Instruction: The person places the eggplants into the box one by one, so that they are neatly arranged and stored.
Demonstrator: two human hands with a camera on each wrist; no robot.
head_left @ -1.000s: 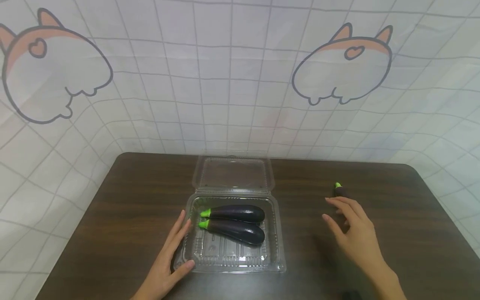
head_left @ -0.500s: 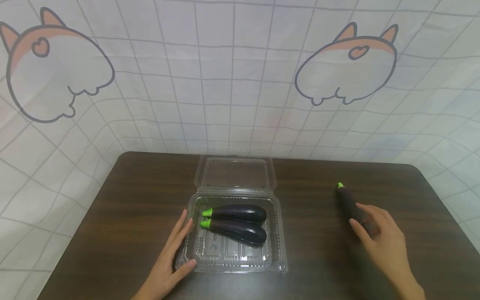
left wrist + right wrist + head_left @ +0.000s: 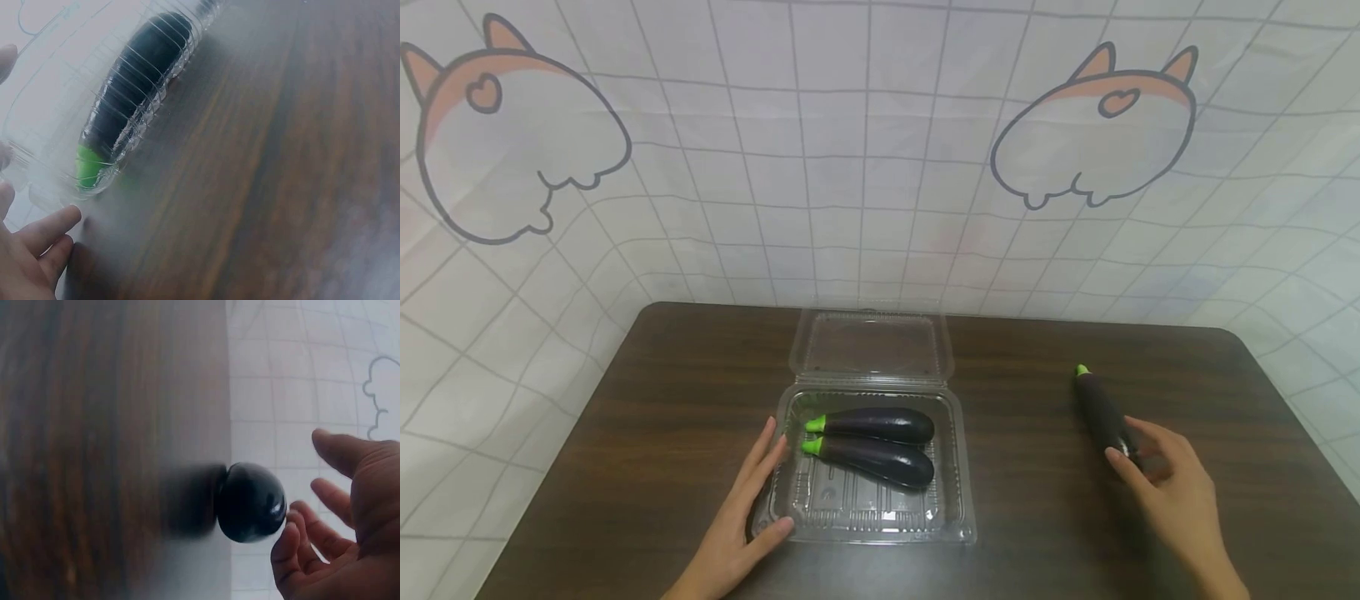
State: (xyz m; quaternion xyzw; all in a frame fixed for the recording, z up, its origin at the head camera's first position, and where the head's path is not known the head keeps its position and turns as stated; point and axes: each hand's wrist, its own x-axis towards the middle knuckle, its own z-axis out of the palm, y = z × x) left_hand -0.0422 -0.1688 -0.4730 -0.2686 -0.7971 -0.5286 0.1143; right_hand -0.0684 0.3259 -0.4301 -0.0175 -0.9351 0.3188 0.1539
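Note:
In the head view my left hand (image 3: 737,508) rests against the left side of a clear plastic clamshell box (image 3: 958,500), fingers spread, thumb at the front corner. Two dark eggplants with green stem ends, a rear one (image 3: 880,425) and a front one (image 3: 876,462), lie side by side in it. The left wrist view shows one eggplant (image 3: 134,81) through the ribbed wall. At the right, a third eggplant (image 3: 1101,412) lies on the table, stem pointing away. My right hand (image 3: 1180,492) is over its near end. In the right wrist view, fingertips are right at the eggplant (image 3: 250,503), thumb apart from it.
The box's lid (image 3: 872,346) is folded back flat on the dark wooden table (image 3: 700,375). A white gridded cloth (image 3: 895,167) with cartoon animal prints hangs behind the table and along both sides.
My right hand has moved right and nearer to me, from over the third eggplant's stem to its near end, baring most of it. My left hand has stayed at the box.

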